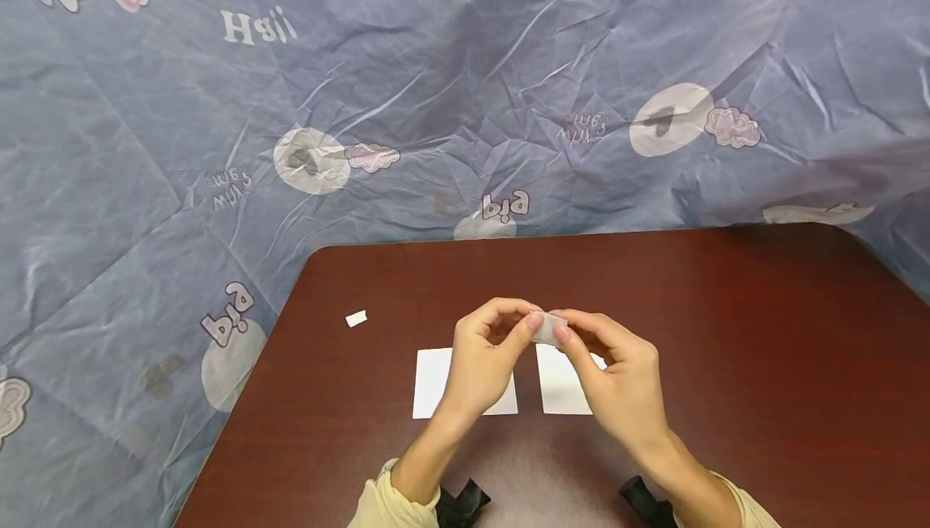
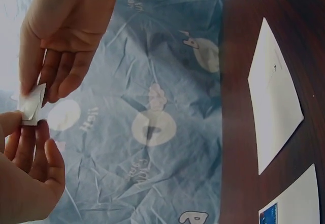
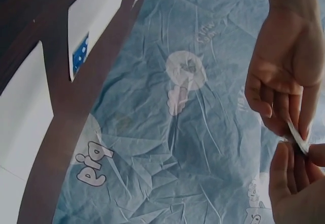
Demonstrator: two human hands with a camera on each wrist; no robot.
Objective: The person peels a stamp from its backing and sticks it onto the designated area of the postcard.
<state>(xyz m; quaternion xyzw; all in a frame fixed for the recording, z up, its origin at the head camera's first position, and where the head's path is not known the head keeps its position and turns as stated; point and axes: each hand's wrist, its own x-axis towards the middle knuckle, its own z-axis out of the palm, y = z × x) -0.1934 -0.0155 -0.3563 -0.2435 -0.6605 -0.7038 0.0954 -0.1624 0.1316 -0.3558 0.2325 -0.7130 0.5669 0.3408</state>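
A small, flat whitish piece of thin sheet (image 1: 548, 328) is held up between both hands over the table. My left hand (image 1: 483, 358) pinches its left edge between thumb and fingers, while the thumb and fingers of my right hand (image 1: 628, 375) grip the right side. The left wrist view shows a second layer or fold line on this small piece (image 2: 31, 104). Below the hands lie two white sheets side by side, the left sheet (image 1: 430, 383) and the right sheet (image 1: 563, 391), each partly covered by a hand. A blue patch with white dots (image 3: 80, 56) is on the left sheet.
A small white scrap (image 1: 356, 318) lies on the dark red-brown table (image 1: 763, 350), toward its left side. Behind the table hangs a wrinkled blue printed cloth (image 1: 436, 108). Black straps (image 1: 465, 504) show at the wrists, below the light yellow sleeves (image 1: 395, 500).
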